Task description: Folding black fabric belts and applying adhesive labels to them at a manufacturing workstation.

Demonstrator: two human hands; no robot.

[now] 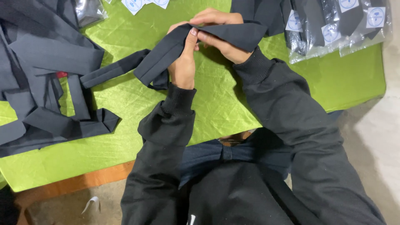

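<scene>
I see a long dark grey fabric necktie (166,52) held above the green satin-covered table (125,108), its tail trailing leftward. My left hand (183,62) has its grip pinched on the folded band; my right hand (218,35) has its grip clamped on the wide end. A heap of dark grey ties (46,79) lies left; bagged ties (333,29) lie right.

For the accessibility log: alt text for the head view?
Both hands, left hand and right hand, hold a dark grey necktie above a green cloth. Loose grey ties lie left, bagged ties top right.
</scene>
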